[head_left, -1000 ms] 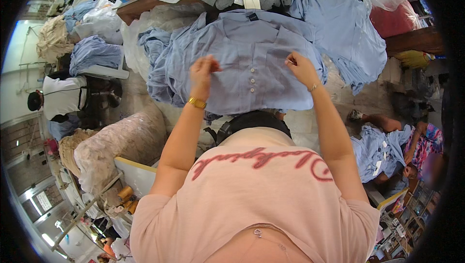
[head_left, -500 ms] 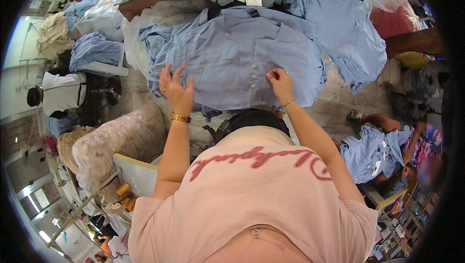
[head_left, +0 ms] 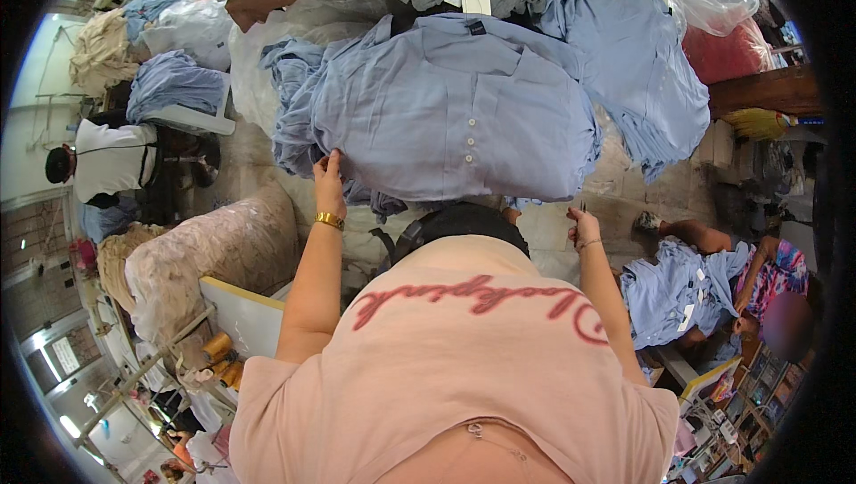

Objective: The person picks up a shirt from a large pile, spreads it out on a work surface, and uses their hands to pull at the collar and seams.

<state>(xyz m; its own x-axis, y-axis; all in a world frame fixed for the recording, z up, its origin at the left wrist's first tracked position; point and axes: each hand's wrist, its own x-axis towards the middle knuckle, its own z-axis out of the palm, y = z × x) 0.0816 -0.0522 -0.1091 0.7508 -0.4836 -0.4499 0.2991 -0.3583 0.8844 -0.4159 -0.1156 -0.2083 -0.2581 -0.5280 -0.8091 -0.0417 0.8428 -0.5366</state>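
blue shirt [head_left: 401, 110] lay against left fingers [head_left: 333, 164], grip unclear; right fingers [head_left: 575, 217] pinched a dark sliver [head_left: 583, 207]; hard tugging could've creased the shirt!

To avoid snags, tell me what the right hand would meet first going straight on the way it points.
The right hand would probably meet the near right corner of the blue shirt first, though depth is unclear and it might pass above.
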